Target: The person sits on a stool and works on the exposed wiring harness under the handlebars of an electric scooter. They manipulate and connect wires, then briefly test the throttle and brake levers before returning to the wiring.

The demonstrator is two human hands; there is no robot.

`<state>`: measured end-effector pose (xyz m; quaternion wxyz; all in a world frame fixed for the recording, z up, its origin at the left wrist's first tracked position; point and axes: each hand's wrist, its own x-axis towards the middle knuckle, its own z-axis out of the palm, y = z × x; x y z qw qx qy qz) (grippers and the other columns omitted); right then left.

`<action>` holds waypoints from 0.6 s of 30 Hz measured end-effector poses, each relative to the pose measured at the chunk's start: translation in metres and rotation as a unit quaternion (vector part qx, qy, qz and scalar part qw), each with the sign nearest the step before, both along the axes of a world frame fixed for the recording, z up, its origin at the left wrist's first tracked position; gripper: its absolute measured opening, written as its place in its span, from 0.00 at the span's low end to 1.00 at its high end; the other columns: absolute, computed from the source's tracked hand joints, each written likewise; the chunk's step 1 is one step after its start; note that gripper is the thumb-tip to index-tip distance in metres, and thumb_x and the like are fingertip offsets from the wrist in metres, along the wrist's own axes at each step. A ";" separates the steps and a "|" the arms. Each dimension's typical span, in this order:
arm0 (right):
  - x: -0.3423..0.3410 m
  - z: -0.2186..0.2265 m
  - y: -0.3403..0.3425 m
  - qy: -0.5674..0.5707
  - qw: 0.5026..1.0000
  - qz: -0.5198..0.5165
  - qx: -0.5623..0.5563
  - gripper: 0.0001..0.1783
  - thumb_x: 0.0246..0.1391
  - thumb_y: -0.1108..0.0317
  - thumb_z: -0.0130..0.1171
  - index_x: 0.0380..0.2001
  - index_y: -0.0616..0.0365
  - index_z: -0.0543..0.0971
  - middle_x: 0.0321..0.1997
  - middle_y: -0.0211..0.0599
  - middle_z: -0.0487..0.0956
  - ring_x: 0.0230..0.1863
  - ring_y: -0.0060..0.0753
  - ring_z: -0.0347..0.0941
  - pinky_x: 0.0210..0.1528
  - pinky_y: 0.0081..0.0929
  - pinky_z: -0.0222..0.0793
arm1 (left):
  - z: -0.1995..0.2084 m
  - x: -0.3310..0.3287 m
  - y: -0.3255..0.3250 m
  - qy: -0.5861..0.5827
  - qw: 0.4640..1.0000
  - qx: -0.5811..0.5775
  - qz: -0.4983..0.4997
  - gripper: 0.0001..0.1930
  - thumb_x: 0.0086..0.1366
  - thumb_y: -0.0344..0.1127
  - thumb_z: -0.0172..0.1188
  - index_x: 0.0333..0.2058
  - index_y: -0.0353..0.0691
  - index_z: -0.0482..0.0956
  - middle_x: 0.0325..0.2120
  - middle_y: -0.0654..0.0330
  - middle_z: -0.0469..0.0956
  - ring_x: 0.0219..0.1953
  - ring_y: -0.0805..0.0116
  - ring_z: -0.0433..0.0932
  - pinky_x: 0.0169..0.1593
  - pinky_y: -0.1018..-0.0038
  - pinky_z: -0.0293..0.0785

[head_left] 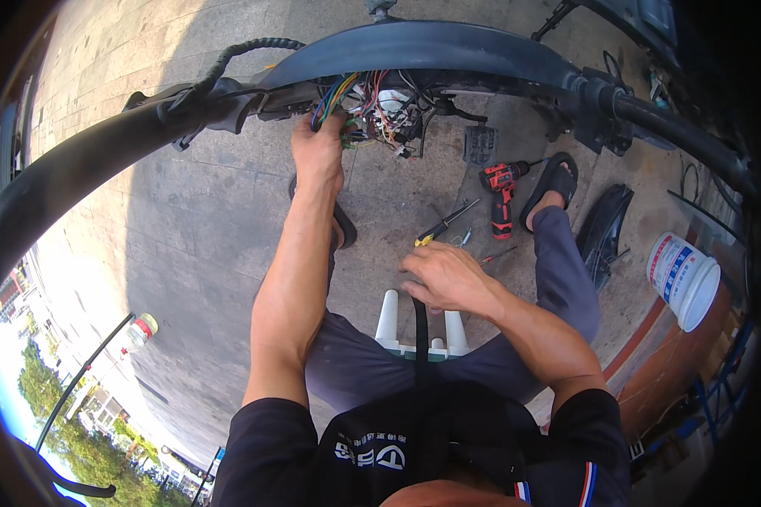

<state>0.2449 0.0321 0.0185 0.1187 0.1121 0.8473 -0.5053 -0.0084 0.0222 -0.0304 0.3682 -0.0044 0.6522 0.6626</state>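
Observation:
My left hand (319, 152) reaches up to the dark vehicle frame (423, 46) and is closed round a bundle of coloured wires (336, 95), green, yellow and blue among them. Right of it, a tangle of thin wires and connectors (389, 114) hangs out below the frame. My right hand (450, 277) hovers lower down, over the front of a low white stool (386, 319), fingers apart and slightly bent. Just beyond its knuckles lies a screwdriver (445, 224) with a black and yellow handle; nothing shows in its fingers.
A red and black cordless drill (500, 200) lies on the paving near my right sandal (556, 182). A black pedal (480, 145) sits under the frame. At right are a curved black plastic part (604, 232) and a white bucket (683, 283). A dark tube (84, 165) arches across the left.

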 end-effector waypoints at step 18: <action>0.000 -0.001 0.001 0.014 1.000 -0.005 0.005 0.14 0.50 0.60 0.63 0.31 0.60 0.78 0.32 0.44 0.78 0.41 0.49 0.76 0.42 0.44 0.73 | -0.007 -0.002 -0.001 -0.005 0.999 0.045 0.005 0.10 0.59 0.25 0.57 0.40 0.34 0.76 0.33 0.62 0.77 0.35 0.73 0.74 0.42 0.74 0.70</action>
